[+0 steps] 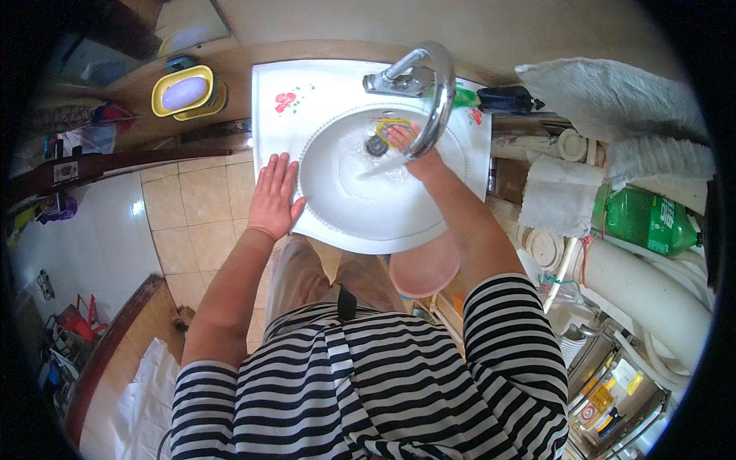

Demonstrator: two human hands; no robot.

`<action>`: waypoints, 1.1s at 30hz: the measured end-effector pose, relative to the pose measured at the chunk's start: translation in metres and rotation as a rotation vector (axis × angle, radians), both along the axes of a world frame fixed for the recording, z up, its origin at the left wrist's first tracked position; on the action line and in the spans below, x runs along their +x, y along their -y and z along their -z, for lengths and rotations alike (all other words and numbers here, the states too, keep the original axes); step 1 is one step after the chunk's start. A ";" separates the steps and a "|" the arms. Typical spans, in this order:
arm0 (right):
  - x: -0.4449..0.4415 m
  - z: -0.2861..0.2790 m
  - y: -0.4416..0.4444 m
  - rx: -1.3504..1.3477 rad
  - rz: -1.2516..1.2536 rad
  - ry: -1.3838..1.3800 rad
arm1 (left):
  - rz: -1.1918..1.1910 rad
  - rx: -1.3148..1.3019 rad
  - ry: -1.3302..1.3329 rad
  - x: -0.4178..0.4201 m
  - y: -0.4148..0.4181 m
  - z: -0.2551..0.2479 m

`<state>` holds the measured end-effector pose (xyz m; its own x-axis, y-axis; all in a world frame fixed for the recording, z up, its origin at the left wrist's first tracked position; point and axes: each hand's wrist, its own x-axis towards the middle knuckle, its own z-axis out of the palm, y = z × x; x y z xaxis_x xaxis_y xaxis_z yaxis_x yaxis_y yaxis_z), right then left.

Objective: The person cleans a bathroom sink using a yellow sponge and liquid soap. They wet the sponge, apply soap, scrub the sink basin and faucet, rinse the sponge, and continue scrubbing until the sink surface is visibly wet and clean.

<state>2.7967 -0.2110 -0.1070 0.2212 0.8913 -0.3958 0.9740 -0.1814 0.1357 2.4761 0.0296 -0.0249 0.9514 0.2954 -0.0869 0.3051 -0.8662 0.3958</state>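
Note:
A white ceramic washbasin [339, 213] with red flower prints is in front of me. My left hand [275, 195] lies flat on its left rim, holding nothing. Inside the bowl, my right hand [415, 150] has its fingers on a yellow-edged pad [393, 126], pressed to the back wall beside the dark drain [376, 146]. The pad is partly hidden by the fingers, and its exact kind is unclear. A chrome gooseneck faucet [443, 86] arches over my right hand. From its spout a stream of water [382, 168] runs into the bowl.
Left of the basin, a yellow soap dish [202, 106] holds a purple soap bar [184, 94]. A pink plastic basin [424, 270] sits below the right front edge. A green bottle [650, 221], a white pipe [638, 299] and cloths [598, 103] crowd the right side.

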 end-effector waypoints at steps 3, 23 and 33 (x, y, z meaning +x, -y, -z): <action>-0.020 -0.042 0.006 -0.021 0.163 -0.086 | -0.035 0.015 0.001 -0.006 0.001 0.002; -0.151 -0.063 0.053 0.361 0.411 -0.749 | -0.023 0.058 0.010 0.000 0.007 -0.008; -0.042 -0.205 -0.050 0.822 0.612 -0.135 | -0.036 0.015 0.049 -0.004 0.004 -0.004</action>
